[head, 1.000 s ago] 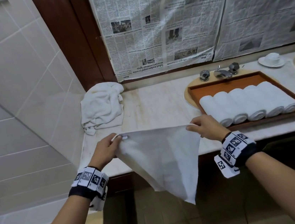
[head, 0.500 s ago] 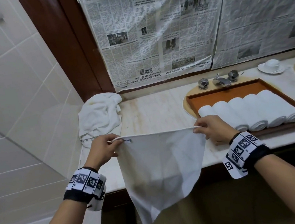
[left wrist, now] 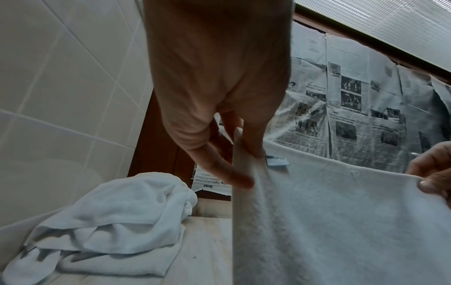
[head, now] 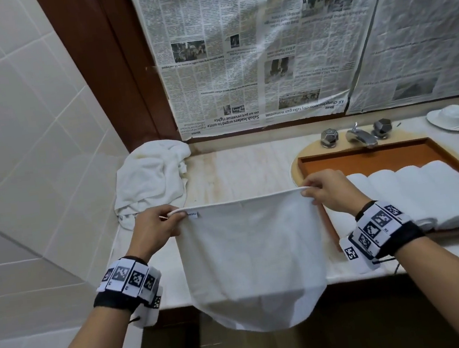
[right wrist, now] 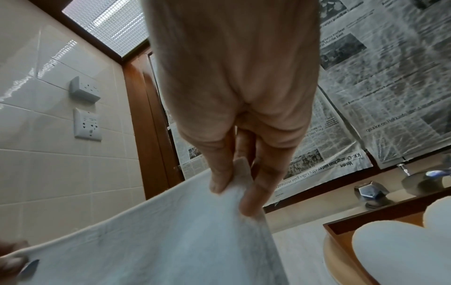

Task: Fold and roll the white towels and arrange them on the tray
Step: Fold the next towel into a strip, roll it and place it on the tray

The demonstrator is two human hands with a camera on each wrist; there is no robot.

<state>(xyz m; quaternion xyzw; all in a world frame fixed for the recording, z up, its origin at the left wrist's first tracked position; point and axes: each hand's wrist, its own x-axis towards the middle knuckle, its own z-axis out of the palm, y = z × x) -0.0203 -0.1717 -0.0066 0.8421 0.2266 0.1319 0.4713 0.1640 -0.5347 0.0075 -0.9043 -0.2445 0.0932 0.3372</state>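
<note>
Both hands hold one white towel stretched over the worktop front edge; its lower part hangs past the edge. Left hand pinches the top left corner by a small label, print too blurred to read. Right hand pinches the top right corner. Bare worktop behind the towel. Tray at right w/ rolled towels, 4 showing, its back part open. Crumpled towel pile in left corner. Newspaper hangs upside down: "Sabah leaders urged to unite".
</note>
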